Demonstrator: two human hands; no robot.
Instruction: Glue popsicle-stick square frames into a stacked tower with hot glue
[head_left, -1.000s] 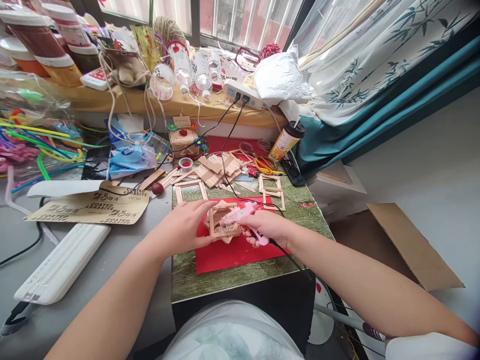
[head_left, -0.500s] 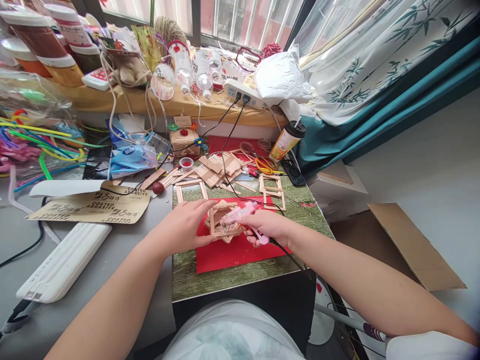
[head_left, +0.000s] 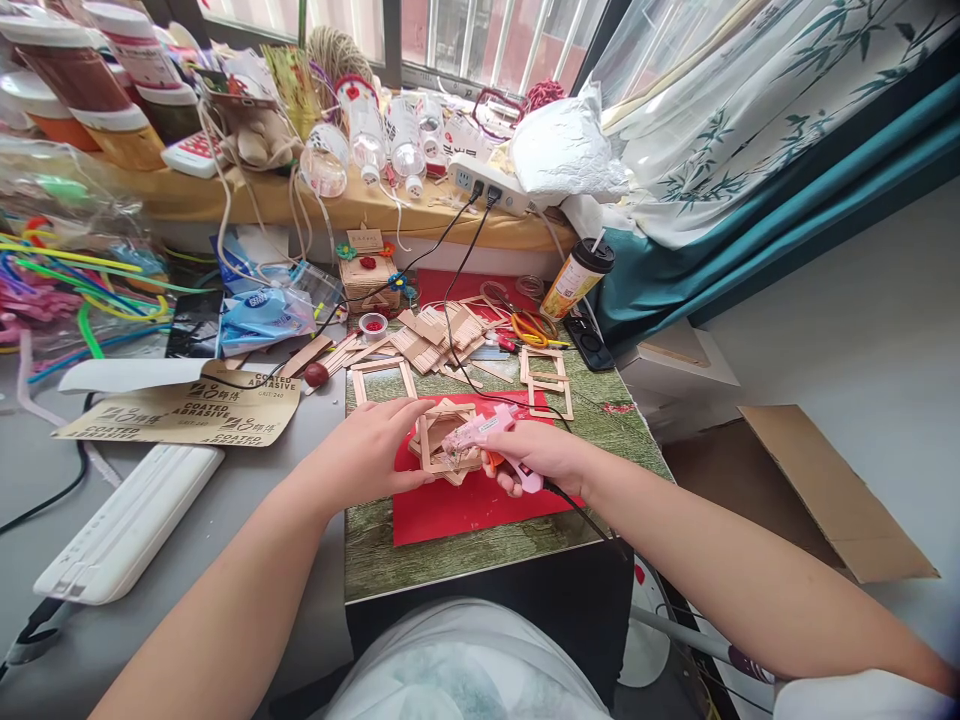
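Note:
My right hand [head_left: 536, 455] is wrapped around a pink hot glue gun [head_left: 480, 428] with an orange trigger. Its nozzle end points left, over a stack of square popsicle-stick frames [head_left: 427, 450]; whether the tip touches the wood cannot be made out. On the stack's left side, my left hand [head_left: 379, 445] holds it between the thumb at the near edge and the fingers at the far edge. Part of the stack is hidden behind the glue gun. Beneath lies a red sheet [head_left: 480, 510] on a green wood-patterned tabletop [head_left: 375, 575].
A loose pile of popsicle sticks [head_left: 439, 335] lies behind, with square stick frames [head_left: 547, 385] to the right. The glue gun's black cord crosses to a power strip [head_left: 487, 185]. A drink cup [head_left: 577, 278], scissors [head_left: 534, 328] and phone [head_left: 587, 343] stand or lie back right. Sandpaper [head_left: 187, 410] lies left.
The glue gun has shifted very slightly right in my right hand, and more of its orange trigger shows. My left hand and the stick frames look almost unmoved.

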